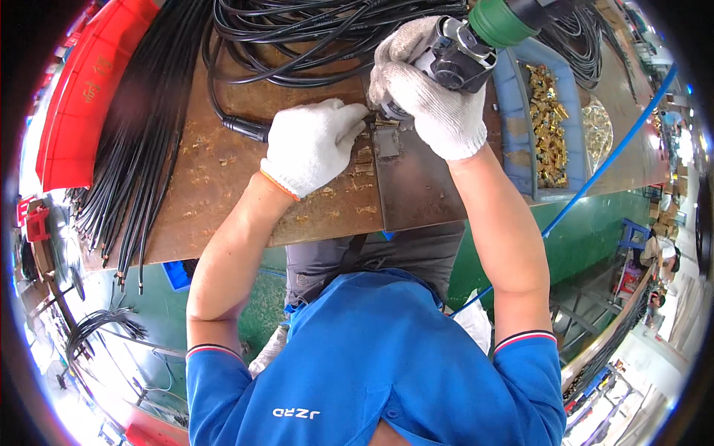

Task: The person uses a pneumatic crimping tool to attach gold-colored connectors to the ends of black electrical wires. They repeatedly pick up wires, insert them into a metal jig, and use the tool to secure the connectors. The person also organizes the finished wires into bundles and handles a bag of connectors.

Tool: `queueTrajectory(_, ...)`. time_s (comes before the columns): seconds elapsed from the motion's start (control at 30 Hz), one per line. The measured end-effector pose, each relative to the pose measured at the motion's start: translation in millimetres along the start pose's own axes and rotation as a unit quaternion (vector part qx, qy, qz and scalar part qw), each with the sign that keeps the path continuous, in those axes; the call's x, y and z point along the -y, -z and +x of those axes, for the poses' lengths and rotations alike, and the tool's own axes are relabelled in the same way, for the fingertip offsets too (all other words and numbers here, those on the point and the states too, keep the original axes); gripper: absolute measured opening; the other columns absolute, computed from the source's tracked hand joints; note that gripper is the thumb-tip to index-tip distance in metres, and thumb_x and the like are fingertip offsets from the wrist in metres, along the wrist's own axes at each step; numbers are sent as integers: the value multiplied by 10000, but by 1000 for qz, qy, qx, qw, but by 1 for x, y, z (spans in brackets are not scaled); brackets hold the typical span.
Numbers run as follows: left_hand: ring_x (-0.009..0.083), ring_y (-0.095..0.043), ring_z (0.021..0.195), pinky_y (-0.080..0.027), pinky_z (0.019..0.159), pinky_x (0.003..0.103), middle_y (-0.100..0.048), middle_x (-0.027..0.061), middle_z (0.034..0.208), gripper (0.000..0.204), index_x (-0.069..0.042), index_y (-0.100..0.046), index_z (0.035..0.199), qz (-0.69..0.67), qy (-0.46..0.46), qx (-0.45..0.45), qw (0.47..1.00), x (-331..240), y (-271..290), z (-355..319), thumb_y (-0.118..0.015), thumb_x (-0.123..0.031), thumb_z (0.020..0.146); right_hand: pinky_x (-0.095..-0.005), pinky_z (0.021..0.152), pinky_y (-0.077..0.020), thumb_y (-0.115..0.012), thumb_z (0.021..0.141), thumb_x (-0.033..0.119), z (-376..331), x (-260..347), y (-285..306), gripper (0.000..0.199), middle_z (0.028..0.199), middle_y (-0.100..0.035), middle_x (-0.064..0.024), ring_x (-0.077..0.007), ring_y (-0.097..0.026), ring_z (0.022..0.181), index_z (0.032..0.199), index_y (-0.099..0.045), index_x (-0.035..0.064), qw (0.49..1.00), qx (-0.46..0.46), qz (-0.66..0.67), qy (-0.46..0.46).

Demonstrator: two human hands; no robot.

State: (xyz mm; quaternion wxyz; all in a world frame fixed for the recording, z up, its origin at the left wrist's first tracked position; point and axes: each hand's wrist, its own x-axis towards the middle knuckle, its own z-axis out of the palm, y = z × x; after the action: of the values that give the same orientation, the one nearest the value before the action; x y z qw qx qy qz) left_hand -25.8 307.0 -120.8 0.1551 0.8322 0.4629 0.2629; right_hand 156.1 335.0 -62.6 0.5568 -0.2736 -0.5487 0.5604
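Here, the left hand [309,149] grips a probably springy cable [211,88], best held by its thick end [247,128]; the right hand [435,93] clasps a likely heavy tool [455,72].

One wide fisheye view, worn on the head and looking steeply down.
From where I stand, it is the left lens of a side-by-side pair, set so that twelve o'clock runs forward across the brown surface [216,178]. The blue shirt [357,342] fills six o'clock, very close and large; beyond it the left hand [309,149] sits toward eleven and the right hand [431,82] toward one, both seen from above at close range. The lens also takes in the green floor [587,223] toward three, while the farther room [673,334] shrinks and bends at four and nine, inside a black rim [15,416].
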Motion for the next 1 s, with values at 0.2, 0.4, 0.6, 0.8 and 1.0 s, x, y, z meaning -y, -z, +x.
queueTrajectory(0.2,345,-695,755,-552,660,436,-690,118,837,169,-150,-751,1036,8,-17,-27,999,5,-5,-2,-681,-198,890,-235,670,-551,-766,842,1,4,1,1,152,879,-717,-14,-84,-668,754,980,-707,24,1000,6,-4,16)
queueTrajectory(0.4,360,-698,803,-555,688,434,-704,138,869,189,-119,-752,1069,3,-6,-18,1000,-2,0,-4,-687,-197,909,-360,661,-602,-696,888,7,6,31,6,139,988,-718,-181,-225,-715,734,1023,-664,0,995,18,-30,93)
queueTrajectory(0.6,349,-698,747,-550,647,427,-701,132,846,163,-124,-754,1011,49,-16,-40,998,-11,-5,-3,-699,-241,912,-395,752,-586,-681,922,147,-1,134,97,221,974,-705,-153,-264,-688,822,1118,-654,49,989,-123,-10,83)
queueTrajectory(0.8,345,-672,637,-526,553,473,-659,129,724,158,-151,-662,817,105,-71,-95,987,-10,-3,-1,-629,-273,912,-268,408,-376,-797,875,203,-17,144,186,189,666,-570,42,-85,-530,500,897,-611,179,920,-350,-128,-122)
queueTrajectory(1.0,331,-670,655,-532,574,463,-647,90,733,123,-166,-656,846,84,-58,-64,993,-1,8,-4,-648,-279,896,-277,468,-377,-760,879,149,-38,73,245,216,706,-549,39,-87,-489,533,1055,-636,133,882,-347,-262,-183)
